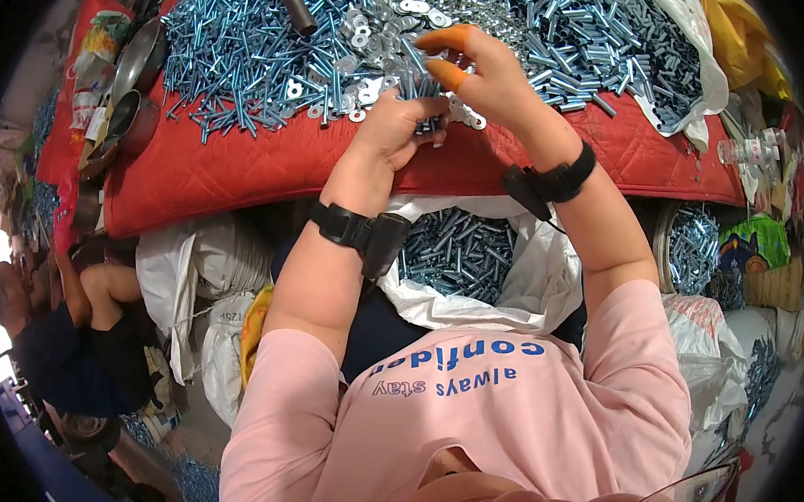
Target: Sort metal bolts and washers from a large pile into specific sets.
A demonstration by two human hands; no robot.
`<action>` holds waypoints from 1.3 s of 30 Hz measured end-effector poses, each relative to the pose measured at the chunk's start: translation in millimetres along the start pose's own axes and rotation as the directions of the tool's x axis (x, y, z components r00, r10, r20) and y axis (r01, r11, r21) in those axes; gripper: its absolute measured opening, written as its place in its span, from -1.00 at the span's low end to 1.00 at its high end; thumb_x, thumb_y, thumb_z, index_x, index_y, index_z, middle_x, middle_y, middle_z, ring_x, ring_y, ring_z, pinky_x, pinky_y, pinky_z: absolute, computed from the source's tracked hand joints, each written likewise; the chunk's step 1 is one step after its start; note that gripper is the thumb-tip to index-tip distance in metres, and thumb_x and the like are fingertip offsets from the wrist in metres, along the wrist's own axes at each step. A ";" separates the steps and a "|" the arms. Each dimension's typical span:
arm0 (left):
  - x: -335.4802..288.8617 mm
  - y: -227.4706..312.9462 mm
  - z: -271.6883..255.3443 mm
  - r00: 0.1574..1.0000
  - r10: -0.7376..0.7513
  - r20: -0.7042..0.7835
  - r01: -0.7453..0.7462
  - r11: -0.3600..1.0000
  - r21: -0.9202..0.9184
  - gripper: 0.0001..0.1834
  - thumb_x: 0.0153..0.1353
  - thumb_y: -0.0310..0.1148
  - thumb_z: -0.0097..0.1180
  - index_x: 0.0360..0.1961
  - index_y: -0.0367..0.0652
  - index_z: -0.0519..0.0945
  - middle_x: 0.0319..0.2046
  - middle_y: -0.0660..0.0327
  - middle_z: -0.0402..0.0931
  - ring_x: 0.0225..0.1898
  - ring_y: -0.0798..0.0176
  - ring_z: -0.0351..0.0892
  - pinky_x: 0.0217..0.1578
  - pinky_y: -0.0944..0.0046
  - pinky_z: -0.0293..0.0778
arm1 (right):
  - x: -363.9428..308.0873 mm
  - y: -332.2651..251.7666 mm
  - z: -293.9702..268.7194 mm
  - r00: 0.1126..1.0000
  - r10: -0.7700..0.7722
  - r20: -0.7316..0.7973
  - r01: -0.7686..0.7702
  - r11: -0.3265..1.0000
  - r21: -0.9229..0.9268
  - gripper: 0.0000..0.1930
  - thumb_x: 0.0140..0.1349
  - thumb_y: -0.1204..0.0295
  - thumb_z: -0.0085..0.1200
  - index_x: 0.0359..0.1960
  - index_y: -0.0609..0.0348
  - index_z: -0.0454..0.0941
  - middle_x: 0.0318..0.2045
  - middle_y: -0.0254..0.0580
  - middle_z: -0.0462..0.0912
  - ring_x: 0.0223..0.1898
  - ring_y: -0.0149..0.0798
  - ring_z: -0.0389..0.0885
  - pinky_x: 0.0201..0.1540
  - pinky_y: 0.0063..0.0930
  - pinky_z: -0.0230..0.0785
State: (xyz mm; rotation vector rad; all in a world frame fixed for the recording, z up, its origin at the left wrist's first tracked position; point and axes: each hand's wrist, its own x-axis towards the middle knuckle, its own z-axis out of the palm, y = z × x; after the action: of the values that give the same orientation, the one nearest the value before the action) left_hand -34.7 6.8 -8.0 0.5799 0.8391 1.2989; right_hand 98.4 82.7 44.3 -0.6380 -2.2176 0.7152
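Head view: the upper part is filled by a surface (261, 172) covered in red quilted cloth. On it, a heap of blue-silver bolts (237, 60) is spread at left, and a heap of short metal tubes (581, 32) at right. Between the forearms, an open white sack (549, 275) is seen, part-filled with metal pieces (457, 257). The right hand (425, 54), its fingertips covered in orange, is curved above the left; whether anything is pinched cannot be told. By the left hand (409, 123), a small bundle of metal pieces (419, 88) is gripped upright, near flat washers (357, 90) at the cloth's front.
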 end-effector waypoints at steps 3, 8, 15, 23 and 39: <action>-4.1 1.2 11.1 0.999 0.035 -0.011 -0.033 0.988 0.151 -0.77 0.00 -0.54 0.18 -0.28 -0.23 0.46 -0.49 0.23 0.46 -0.51 0.31 0.46 -0.65 0.34 0.34 | 7.5 -5.5 5.9 0.987 0.132 0.089 -0.127 0.990 -0.053 -0.64 0.03 0.21 0.13 -0.17 0.15 0.61 -0.24 -0.04 0.64 -0.24 -0.04 0.62 -0.17 -0.28 0.45; -4.2 -1.6 9.9 0.999 -0.004 -0.045 0.018 0.947 0.320 -0.76 -0.08 -0.54 0.25 -0.34 -0.23 0.48 -0.50 0.25 0.47 -0.52 0.34 0.43 -0.65 0.38 0.29 | 12.1 -3.4 9.4 0.926 0.237 0.295 -0.133 0.933 -0.333 -0.70 -0.01 0.28 0.14 -0.25 0.14 0.63 -0.34 -0.06 0.66 -0.27 -0.07 0.63 -0.16 -0.28 0.46; -3.1 0.4 3.8 0.998 -0.042 0.055 0.032 0.985 0.167 -0.75 -0.07 -0.55 0.21 -0.29 -0.23 0.51 -0.44 0.21 0.52 -0.45 0.30 0.51 -0.58 0.36 0.37 | 13.4 16.2 16.1 0.941 0.298 0.159 -0.337 0.801 0.495 -0.79 0.00 0.52 0.18 -0.28 0.24 0.57 -0.37 -0.22 0.63 -0.32 -0.39 0.57 -0.20 -0.53 0.42; 4.2 -4.9 -11.9 0.999 -0.028 -0.031 0.010 0.881 -0.472 -0.76 0.18 -0.47 0.11 -0.13 -0.30 0.47 -0.18 0.09 0.50 -0.14 0.06 0.51 0.02 -0.06 0.46 | -8.6 4.0 6.3 0.968 -0.239 -0.070 0.223 0.957 -0.183 -0.74 -0.07 0.58 0.15 -0.27 0.05 0.59 -0.34 -0.13 0.60 -0.31 -0.06 0.56 -0.21 -0.34 0.44; 1.1 -1.5 -16.5 0.998 0.058 0.006 -0.042 0.792 -0.609 -0.79 0.11 -0.53 0.12 -0.20 -0.31 0.47 -0.35 0.12 0.50 -0.17 0.15 0.51 0.03 -0.02 0.44 | -40.1 -14.5 10.3 0.986 -0.166 -0.018 0.161 0.972 -0.169 -0.73 -0.15 0.51 0.27 -0.33 0.06 0.59 -0.29 -0.16 0.53 -0.25 -0.07 0.52 -0.21 -0.29 0.41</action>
State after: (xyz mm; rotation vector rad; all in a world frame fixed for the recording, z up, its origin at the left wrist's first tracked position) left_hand -47.0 6.2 -19.2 0.0957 0.3380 1.5110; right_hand 112.5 44.2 28.7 -0.5360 -2.2850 0.4354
